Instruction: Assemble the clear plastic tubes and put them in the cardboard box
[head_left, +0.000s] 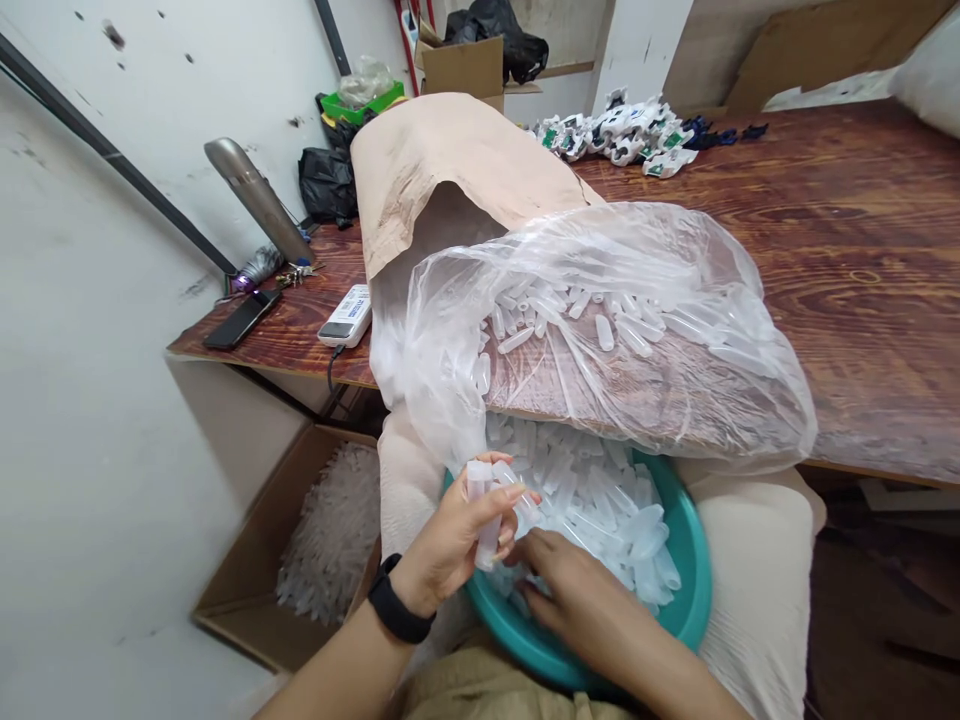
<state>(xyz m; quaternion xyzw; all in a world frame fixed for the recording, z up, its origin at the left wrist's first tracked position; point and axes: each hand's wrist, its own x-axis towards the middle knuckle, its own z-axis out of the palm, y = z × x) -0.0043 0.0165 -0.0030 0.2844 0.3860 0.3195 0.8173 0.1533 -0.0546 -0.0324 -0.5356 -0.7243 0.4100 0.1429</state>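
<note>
Translucent tubes (478,486), at least 2, fill the left hand (456,522); beside that grip is the right hand (561,578), hold unclear; beyond, a white device (347,315) carries unreadable print.

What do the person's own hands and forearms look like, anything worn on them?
Both hands are ungloved. Just below the left hand, the wrist carries a smooth, wide black band with no readable marking. The right hand shows no band at its wrist. No sleeves or cables show on either forearm.
</note>
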